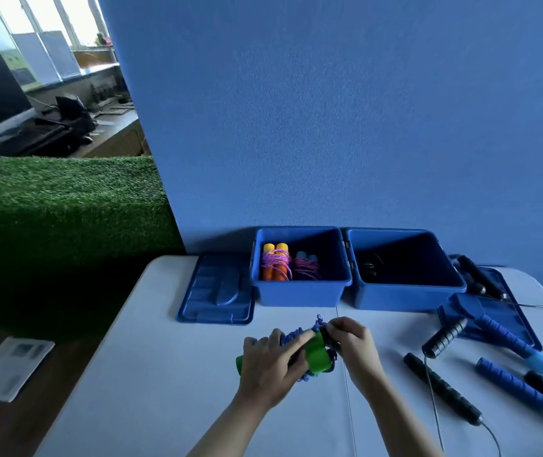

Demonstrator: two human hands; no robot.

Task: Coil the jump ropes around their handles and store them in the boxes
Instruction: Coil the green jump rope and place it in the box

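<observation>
The left hand (268, 364) grips the green handles (317, 356), fingers curled over the blue rope (291, 338). The right hand (350, 338) pinches the rope end just above them

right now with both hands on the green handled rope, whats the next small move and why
Probably tuck the loose rope end under the wraps. The left hand grips the green handles, the right hand pinches that end, and the coil looks nearly finished. Then it could join the left box.
</observation>
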